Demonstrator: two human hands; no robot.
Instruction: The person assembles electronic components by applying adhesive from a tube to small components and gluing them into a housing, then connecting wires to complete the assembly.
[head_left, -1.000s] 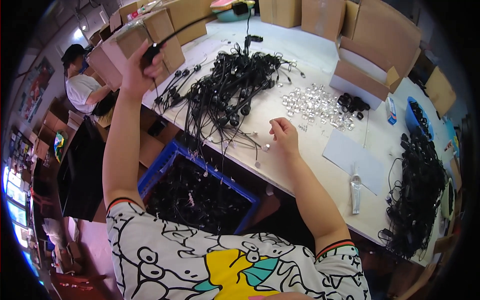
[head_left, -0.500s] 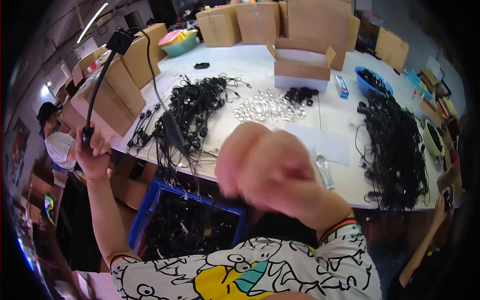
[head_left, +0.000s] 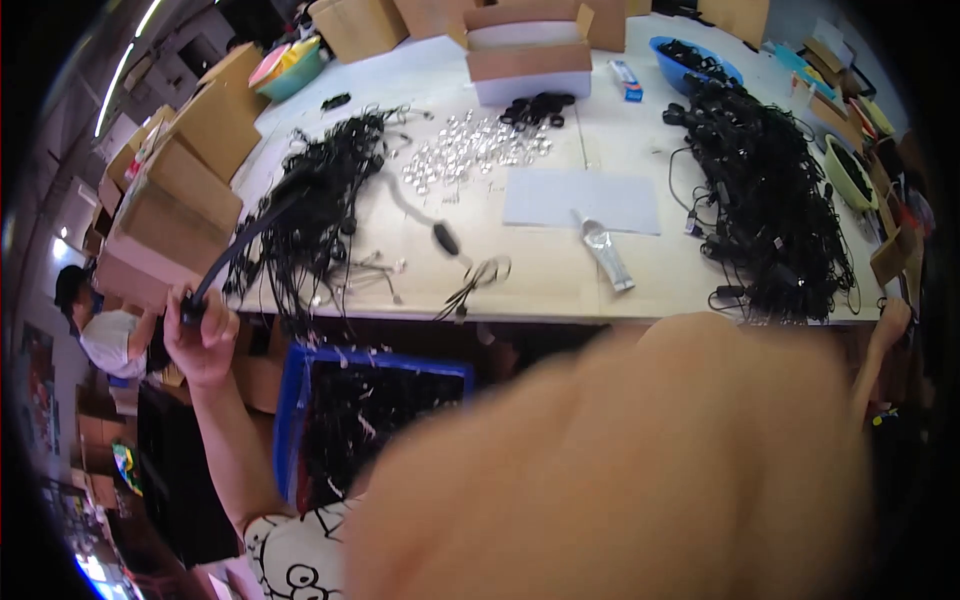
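My left hand [head_left: 208,350], at the left by the table's front edge, is closed around the black end of a gooseneck lamp [head_left: 228,258]. The lamp's bent neck leans right, over a pile of black cables [head_left: 335,170]; its far end blurs into the pile. From there a blurred cord leads to a black inline controller [head_left: 445,238], with a looped cable [head_left: 480,285] near it by the edge. My right hand [head_left: 640,450] looms large and smeared close to the camera, covering the lower right; its fingers cannot be made out.
On the table [head_left: 430,290] lie clear round pieces [head_left: 470,150], black rings [head_left: 540,108], a white sheet [head_left: 585,200] and a tube [head_left: 606,255]. Another cable heap [head_left: 770,200] fills the right side. A blue crate [head_left: 290,400] stands below the edge. A co-worker's hand [head_left: 892,322] shows at right.
The gooseneck lamp has swung from upright down to the right over the cables. My right hand has come much closer to the camera, lower right. The view has shifted, so the table sits higher.
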